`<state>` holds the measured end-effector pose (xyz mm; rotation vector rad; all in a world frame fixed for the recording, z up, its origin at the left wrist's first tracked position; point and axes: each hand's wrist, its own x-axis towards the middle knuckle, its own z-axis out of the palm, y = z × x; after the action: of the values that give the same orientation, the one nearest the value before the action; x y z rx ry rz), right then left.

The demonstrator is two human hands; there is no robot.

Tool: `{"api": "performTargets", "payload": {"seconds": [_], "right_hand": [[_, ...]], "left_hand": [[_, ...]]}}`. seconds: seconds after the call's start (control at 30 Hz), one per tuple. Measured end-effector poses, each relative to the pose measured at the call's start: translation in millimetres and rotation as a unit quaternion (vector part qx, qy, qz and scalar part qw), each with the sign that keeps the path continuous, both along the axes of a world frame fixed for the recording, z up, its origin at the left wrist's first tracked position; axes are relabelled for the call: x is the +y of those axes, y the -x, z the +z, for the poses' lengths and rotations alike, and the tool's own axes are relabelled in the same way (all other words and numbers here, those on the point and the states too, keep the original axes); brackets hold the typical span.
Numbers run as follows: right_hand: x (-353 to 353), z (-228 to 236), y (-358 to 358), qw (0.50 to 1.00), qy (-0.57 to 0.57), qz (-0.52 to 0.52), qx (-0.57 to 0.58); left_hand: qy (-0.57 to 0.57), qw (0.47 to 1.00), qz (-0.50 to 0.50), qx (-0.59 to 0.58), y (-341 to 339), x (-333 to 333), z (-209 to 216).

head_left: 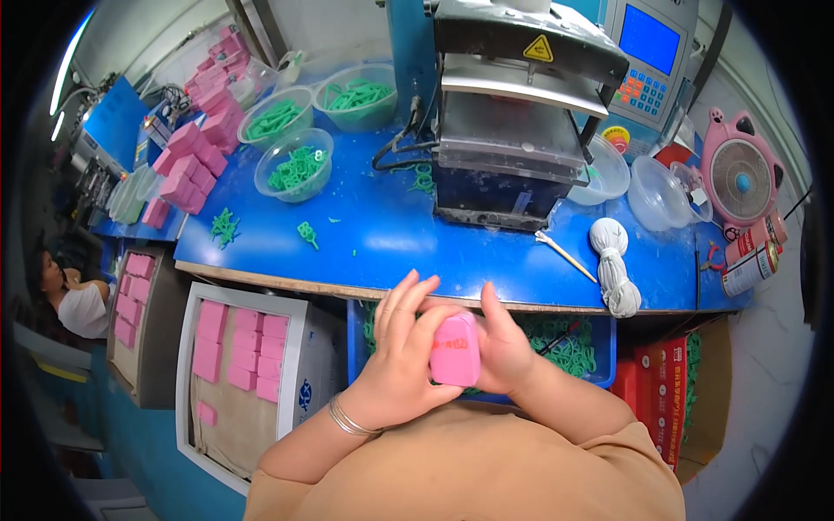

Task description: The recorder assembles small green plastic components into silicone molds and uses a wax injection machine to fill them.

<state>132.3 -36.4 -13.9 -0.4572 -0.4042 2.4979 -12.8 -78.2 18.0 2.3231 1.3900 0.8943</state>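
A small pink box (454, 352) with rounded edges and reddish print stands upright in front of my body, gripped between both hands. My left hand (401, 347) wraps its left side, fingers reaching over the top and the thumb below. On the other side my right hand (504, 347) presses its palm against the box, its thumb pointing up and its other fingers mostly hidden behind. Beneath my hands a blue bin (608, 347) holds many green plastic pieces (569, 352). Something dark and pen-like (558, 337) lies on those pieces.
A press machine (512, 130) stands on the blue table (373, 234). Clear bowls (295, 187) with green pieces and stacked pink boxes (187, 165) fill the left. A wrapped white bundle (614, 269), a stick (566, 257) and a pink fan (740, 169) are right. Another person (82, 304) sits far left.
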Motion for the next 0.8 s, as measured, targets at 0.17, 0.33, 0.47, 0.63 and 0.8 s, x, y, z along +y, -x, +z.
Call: {"api": "performTargets", "payload": {"seconds": [0.17,0.33,0.47,0.63,0.8], "right_hand": [[66,47,-37,0.934,-0.234,-0.238,-0.131],[101,71,-74,0.918,-0.259,-0.214,-0.21],[61,57,-79,0.929,-0.313,-0.144,-0.133],[20,41,-88,0.973,-0.23,0.038,-0.003],[1,36,-82,0.968,-0.195,0.13,-0.091]], "left_hand": [[0.216,0.867,-0.035,-0.447,11,-4,-16],[0.401,0.655,-0.123,-0.629,21,11,5],[0.269,0.781,-0.049,-0.561,20,9,24],[-0.095,0.976,0.029,-0.193,29,29,41],[-0.113,0.992,-0.03,0.056,1,45,67]]}}
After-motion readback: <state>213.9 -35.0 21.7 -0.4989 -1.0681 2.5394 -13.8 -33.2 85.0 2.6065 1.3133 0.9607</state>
